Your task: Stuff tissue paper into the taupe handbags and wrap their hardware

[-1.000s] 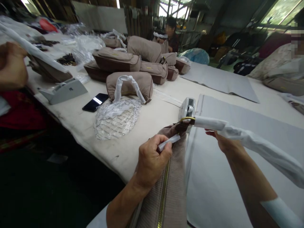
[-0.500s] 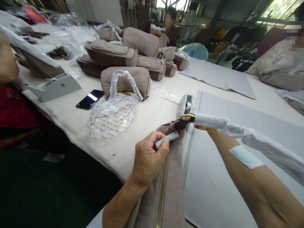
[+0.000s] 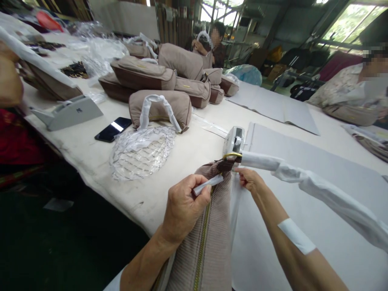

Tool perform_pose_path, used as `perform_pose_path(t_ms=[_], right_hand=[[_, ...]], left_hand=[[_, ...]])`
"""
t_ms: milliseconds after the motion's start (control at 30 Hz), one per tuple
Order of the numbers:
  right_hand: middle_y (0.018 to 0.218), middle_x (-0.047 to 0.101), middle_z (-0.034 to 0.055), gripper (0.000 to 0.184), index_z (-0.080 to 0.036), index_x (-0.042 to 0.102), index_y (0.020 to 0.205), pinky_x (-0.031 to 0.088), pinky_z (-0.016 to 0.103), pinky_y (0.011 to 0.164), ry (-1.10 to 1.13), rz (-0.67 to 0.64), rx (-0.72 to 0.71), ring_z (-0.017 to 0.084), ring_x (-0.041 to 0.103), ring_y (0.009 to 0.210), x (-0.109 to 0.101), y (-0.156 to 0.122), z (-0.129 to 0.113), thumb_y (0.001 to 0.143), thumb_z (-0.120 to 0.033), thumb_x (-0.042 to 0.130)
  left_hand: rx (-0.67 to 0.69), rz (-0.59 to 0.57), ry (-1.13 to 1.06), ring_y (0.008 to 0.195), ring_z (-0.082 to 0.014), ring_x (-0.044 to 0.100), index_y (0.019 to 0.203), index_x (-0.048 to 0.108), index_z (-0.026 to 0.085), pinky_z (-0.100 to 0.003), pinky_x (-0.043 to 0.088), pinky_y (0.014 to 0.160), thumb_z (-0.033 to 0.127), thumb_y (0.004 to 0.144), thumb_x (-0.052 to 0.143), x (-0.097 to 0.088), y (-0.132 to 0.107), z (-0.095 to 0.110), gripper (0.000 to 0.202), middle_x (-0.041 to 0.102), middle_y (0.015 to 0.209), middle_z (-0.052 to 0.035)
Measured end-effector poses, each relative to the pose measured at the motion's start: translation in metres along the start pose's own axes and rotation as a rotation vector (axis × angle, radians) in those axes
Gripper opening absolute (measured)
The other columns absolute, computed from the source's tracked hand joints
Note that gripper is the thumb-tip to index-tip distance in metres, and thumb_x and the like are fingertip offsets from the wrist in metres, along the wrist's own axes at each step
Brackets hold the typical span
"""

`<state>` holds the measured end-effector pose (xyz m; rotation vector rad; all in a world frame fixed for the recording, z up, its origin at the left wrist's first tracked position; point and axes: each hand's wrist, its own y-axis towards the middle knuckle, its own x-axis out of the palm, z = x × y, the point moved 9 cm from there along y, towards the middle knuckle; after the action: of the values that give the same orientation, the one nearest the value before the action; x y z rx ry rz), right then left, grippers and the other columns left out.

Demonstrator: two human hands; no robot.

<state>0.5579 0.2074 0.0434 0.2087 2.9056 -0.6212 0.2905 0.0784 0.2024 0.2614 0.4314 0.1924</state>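
A taupe ribbed handbag [image 3: 216, 226] with a brass zipper [image 3: 202, 242] stands in front of me, its far end on the table side. My left hand [image 3: 184, 206] pinches a zipper pull covered in white wrapping [image 3: 207, 185] near that end. My right hand [image 3: 250, 180] is just right of the bag's end, index finger stretched toward it and the other fingers curled; whether something small is in them cannot be made out. A white-wrapped strap [image 3: 291, 171] runs from a brass ring [image 3: 232, 155] over to the right. Behind the ring is a small tape dispenser [image 3: 233, 141].
A finished-looking handbag [image 3: 160, 109] with wrapped handle, a netted plastic bundle [image 3: 142, 153], a phone [image 3: 112, 129] and a grey dispenser [image 3: 75, 114] lie left. Handbags are piled behind [image 3: 142, 72]. Grey sheets [image 3: 303, 161] cover the right side. Other people work around the table.
My right hand has come back from behind the bag's end near the tape dispenser and now shows beside the bag. My left hand keeps its pinch on the wrapped zipper pull.
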Motion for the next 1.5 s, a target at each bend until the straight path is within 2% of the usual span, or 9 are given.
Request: perform_pose_path(t_ms=[100,200,400,567,700,867,1033,1233,1500], right_hand=[[0.052,0.044,-0.0069,0.026,-0.016,0.05,0.065,0.029,0.017,0.037,0.0,0.046,0.029,0.006,0.037,0.041,0.008,-0.03,0.006,0.078,-0.029,0.068],[0.077,0.062,0.0025,0.026,-0.016,0.059,0.079,0.046,0.022,0.057,0.034,-0.03,-0.074,0.013,0.058,0.071,0.011,-0.079,-0.026,0.073,-0.038,0.072],[0.069,0.061,0.002,0.028,-0.015,0.059,0.072,0.042,0.024,0.058,0.03,-0.704,-0.184,0.011,0.056,0.059,0.075,-0.183,-0.103,0.081,-0.041,0.065],[0.061,0.059,0.0006,0.034,-0.014,0.057,0.069,0.039,0.022,0.053,-0.083,-0.786,-0.105,0.009,0.052,0.053,0.104,-0.188,-0.11,0.077,-0.045,0.068],[0.06,0.059,0.0002,0.038,-0.013,0.057,0.068,0.035,0.021,0.049,-0.124,-0.775,-0.053,0.008,0.052,0.049,0.106,-0.18,-0.106,0.074,-0.048,0.069],[0.056,0.06,0.0005,0.037,-0.013,0.058,0.065,0.032,0.02,0.044,-0.156,-0.709,-0.021,0.008,0.053,0.044,0.107,-0.179,-0.106,0.07,-0.047,0.071],[0.053,0.058,-0.0001,0.032,-0.012,0.06,0.064,0.03,0.02,0.042,-0.198,-0.659,-0.008,0.009,0.052,0.042,0.109,-0.176,-0.104,0.07,-0.042,0.071],[0.068,0.062,0.0006,0.023,-0.012,0.068,0.081,0.039,0.021,0.054,-0.089,-0.67,-0.027,0.008,0.054,0.054,0.098,-0.179,-0.097,0.068,-0.029,0.074],[0.067,0.054,-0.0033,0.019,-0.017,0.054,0.074,0.043,0.02,0.053,0.136,-0.465,-0.266,0.01,0.051,0.059,0.095,-0.184,-0.084,0.072,-0.026,0.071]], left_hand=[[0.223,-0.011,0.081,0.058,-0.0086,0.057,0.079,0.061,0.016,-0.017,0.045,0.056,0.016,0.081,0.055,-0.005,0.0,0.013,0.007,0.063,0.068,0.0017],[0.471,0.054,0.171,0.062,-0.0111,0.06,0.084,0.06,0.015,-0.02,0.047,0.06,0.011,0.082,0.054,-0.01,-0.007,0.027,0.007,0.064,0.07,-0.0015],[0.635,0.217,0.281,0.064,-0.0134,0.061,0.089,0.058,0.016,-0.024,0.049,0.062,0.009,0.081,0.057,-0.006,-0.022,0.036,0.011,0.066,0.07,-0.0024],[0.655,0.287,0.299,0.068,-0.0133,0.06,0.094,0.061,0.016,-0.024,0.051,0.062,0.012,0.08,0.061,-0.009,-0.029,0.037,0.014,0.063,0.081,-0.0045],[0.724,0.397,0.336,0.076,-0.0151,0.058,0.092,0.061,0.014,-0.027,0.052,0.066,0.009,0.079,0.061,-0.017,-0.035,0.043,0.014,0.062,0.096,-0.0098],[0.8,0.349,0.332,0.083,-0.0177,0.058,0.095,0.061,0.011,-0.034,0.048,0.078,0.005,0.078,0.063,-0.013,-0.038,0.047,0.019,0.069,0.095,-0.01],[0.708,0.27,0.289,0.079,-0.0165,0.061,0.088,0.056,0.015,-0.04,0.042,0.087,0.005,0.08,0.057,-0.008,-0.031,0.038,0.013,0.069,0.086,-0.0051],[0.57,0.158,0.138,0.074,-0.0158,0.06,0.085,0.053,0.017,-0.029,0.048,0.069,0.007,0.082,0.054,-0.001,-0.024,0.02,0.01,0.066,0.085,-0.0053],[-0.025,-0.105,-0.301,0.086,-0.0137,0.063,0.087,0.06,0.019,-0.022,0.048,0.077,0.024,0.088,0.052,0.012,-0.025,-0.022,0.009,0.066,0.091,-0.0026]])
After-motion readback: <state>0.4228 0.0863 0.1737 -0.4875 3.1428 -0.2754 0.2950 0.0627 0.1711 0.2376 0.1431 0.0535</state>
